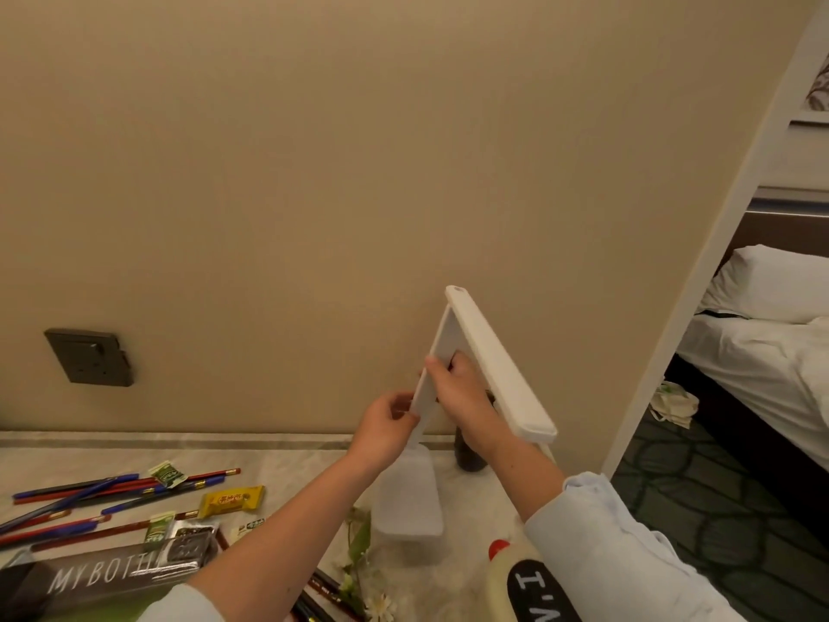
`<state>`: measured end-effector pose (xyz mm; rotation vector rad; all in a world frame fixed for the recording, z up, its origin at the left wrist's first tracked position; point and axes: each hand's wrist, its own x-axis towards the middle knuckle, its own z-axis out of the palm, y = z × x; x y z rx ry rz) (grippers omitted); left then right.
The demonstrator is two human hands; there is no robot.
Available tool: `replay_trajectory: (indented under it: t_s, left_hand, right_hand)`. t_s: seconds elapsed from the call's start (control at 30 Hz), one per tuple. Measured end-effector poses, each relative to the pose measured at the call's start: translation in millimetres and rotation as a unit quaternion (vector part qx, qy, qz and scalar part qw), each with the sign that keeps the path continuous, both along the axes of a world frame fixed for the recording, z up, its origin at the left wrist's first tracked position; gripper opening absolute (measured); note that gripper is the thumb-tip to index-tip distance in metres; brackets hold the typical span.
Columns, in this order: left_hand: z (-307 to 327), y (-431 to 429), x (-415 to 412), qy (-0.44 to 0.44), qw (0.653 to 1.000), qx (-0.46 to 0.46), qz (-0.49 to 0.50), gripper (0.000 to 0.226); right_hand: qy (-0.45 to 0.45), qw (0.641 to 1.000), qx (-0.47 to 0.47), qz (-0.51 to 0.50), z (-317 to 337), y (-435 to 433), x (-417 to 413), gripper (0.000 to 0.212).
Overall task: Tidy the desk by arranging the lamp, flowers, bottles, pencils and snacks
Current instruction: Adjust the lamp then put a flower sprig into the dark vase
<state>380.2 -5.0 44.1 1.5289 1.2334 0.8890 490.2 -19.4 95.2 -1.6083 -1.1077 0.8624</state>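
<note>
A white folding desk lamp (498, 365) is held above the desk, its head bar unfolded down to the right and its flat base (408, 500) hanging over the marble top. My right hand (457, 388) grips the lamp's upright arm near the middle. My left hand (386, 424) pinches the same arm lower down. Red and blue pencils (89, 491) lie scattered at the left among snack packets, one of them yellow (231, 500). A "MY BOTTLE" bottle (89, 581) lies on its side at the bottom left. White flowers (359, 572) lie under my left forearm.
A dark bottle (469, 451) stands against the wall behind the lamp. A pale bottle with a red cap (507, 572) is at the bottom edge. A dark wall socket (89, 356) is at the left. The desk's right edge drops to carpet, with a bed (771, 352) beyond.
</note>
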Motion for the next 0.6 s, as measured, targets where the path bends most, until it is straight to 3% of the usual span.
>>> replay_trajectory:
  t_s: [0.33, 0.6]
  left_hand:
    - [53, -20, 21, -0.034, 0.995, 0.090, -0.028, 0.025]
    - [76, -36, 72, -0.078, 0.987, 0.083, -0.113, 0.029]
  right_hand:
    - [-0.008, 0.994, 0.108, -0.011, 69, -27, 27, 0.016]
    - [-0.029, 0.991, 0.122, -0.043, 98, -56, 82, 0.014]
